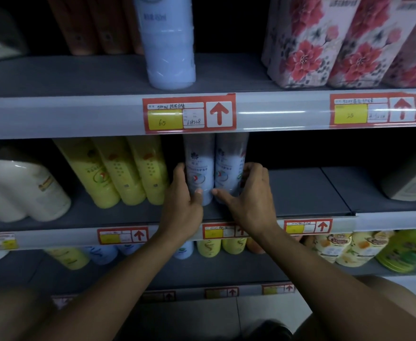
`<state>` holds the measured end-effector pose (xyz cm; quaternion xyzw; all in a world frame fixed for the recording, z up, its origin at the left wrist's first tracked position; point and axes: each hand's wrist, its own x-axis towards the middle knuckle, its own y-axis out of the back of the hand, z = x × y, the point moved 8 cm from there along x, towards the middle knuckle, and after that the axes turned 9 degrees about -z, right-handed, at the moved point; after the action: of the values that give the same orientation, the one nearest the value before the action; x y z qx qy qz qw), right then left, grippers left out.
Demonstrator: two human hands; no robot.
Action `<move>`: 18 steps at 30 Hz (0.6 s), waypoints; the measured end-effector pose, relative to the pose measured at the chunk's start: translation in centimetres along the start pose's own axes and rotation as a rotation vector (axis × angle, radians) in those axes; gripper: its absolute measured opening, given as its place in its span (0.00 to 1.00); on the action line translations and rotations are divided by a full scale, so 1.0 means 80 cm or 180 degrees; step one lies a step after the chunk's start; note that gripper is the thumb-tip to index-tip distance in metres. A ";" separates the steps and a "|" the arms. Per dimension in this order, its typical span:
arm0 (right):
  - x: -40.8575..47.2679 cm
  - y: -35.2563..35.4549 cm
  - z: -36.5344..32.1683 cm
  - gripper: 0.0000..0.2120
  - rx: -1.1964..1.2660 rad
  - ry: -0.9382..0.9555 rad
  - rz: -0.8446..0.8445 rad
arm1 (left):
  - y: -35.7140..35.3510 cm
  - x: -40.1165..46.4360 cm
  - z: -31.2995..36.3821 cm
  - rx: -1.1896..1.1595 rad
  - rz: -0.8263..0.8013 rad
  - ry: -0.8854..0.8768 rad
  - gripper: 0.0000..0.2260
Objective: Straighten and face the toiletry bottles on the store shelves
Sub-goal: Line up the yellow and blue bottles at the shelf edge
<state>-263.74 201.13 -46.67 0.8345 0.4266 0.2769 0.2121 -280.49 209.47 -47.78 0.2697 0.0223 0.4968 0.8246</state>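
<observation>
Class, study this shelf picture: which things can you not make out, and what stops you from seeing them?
Head view only:
- Caps of the two pale blue bottles: hidden behind the upper shelf rail.
- Their lower sides: covered by the left hand and right hand.
- Single blue bottle on the upper shelf: top cut off by the frame edge.
- Bottle label print: blurred, too small.

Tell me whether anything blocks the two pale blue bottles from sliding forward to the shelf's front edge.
Nothing visible does. The left bottle and right bottle stand side by side, left hand and right hand holding them; the shelf in front is bare.
</observation>
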 end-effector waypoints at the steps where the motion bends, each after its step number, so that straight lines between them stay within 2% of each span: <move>1: -0.001 -0.001 0.001 0.35 -0.0033 0.0012 -0.0031 | 0.001 -0.002 0.000 -0.0016 -0.0003 0.0034 0.29; 4: -0.003 -0.004 0.006 0.38 -0.0175 0.0052 -0.0148 | 0.006 -0.010 0.003 -0.0086 0.0079 0.0061 0.34; 10: -0.011 -0.001 0.011 0.42 -0.0269 0.0027 -0.0249 | 0.025 -0.030 0.015 -0.0055 0.0185 -0.0046 0.33; 13: -0.021 0.009 0.007 0.40 -0.0251 0.0004 -0.0194 | 0.036 -0.039 0.023 0.0016 0.0201 -0.0034 0.32; 18: -0.043 0.029 -0.002 0.32 -0.0234 -0.0017 -0.0085 | 0.053 -0.061 0.065 0.0227 0.0208 -0.0404 0.27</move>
<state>-264.15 197.03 -46.15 0.8211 0.4266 0.2873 0.2474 -284.78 204.73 -42.48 0.3304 -0.0212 0.5043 0.7975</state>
